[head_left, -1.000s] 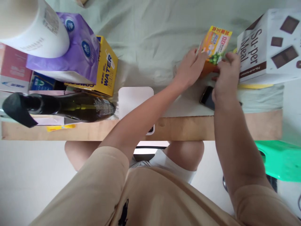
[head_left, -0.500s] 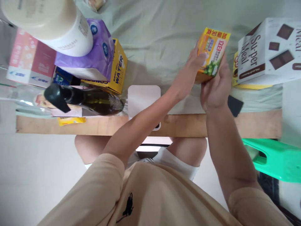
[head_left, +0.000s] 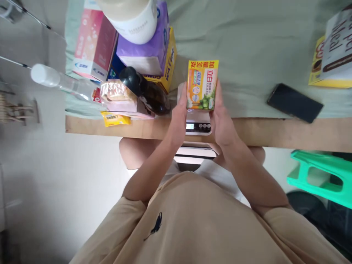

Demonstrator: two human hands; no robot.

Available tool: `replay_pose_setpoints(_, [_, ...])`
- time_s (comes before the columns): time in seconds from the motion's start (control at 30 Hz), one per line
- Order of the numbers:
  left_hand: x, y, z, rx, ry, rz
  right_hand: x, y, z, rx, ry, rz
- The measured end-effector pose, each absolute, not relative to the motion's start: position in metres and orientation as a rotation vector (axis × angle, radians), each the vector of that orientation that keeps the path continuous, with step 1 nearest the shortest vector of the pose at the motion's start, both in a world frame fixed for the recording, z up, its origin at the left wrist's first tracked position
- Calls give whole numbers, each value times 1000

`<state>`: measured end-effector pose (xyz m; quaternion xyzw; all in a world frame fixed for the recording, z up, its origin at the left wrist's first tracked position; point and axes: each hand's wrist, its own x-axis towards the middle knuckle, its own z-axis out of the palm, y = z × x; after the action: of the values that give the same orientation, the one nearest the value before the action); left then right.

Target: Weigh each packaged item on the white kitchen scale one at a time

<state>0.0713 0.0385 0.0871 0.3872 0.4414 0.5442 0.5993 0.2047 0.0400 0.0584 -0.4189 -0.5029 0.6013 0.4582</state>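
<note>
Between my two palms is a yellow-and-orange soap box (head_left: 202, 85) with Chinese print and green fruit on its face. My left hand (head_left: 179, 119) presses on its left side, and my right hand (head_left: 223, 123) on its right side. Under the box lies a pale digital kitchen scale (head_left: 198, 116) with a lit display and small buttons at its front. The box and my hands cover most of the scale's plate. Whether the box touches the plate I cannot tell.
Left of my hands stand a dark bottle (head_left: 155, 96), a purple tissue pack (head_left: 143, 58), a white jar (head_left: 134, 25), a pink box (head_left: 93, 44) and a clear bottle (head_left: 62, 81). A black phone (head_left: 294, 102) and a Meal box (head_left: 339, 47) are right; a green stool (head_left: 321, 176) stands below.
Both hands have carried the soap box from the right, near the Meal box, to over the scale. The camera view has shifted right, and the scale's display and the whole phone now show.
</note>
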Motion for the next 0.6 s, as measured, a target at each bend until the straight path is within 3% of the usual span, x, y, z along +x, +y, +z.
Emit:
replay_pose_setpoints(0.33, [67, 33, 91, 779, 941, 1159, 197, 33, 49, -1009, -1183, 1512])
replay_pose_setpoints(0.6, [56, 38, 60, 990, 932, 1144, 195, 34, 44, -1043, -1156, 1521])
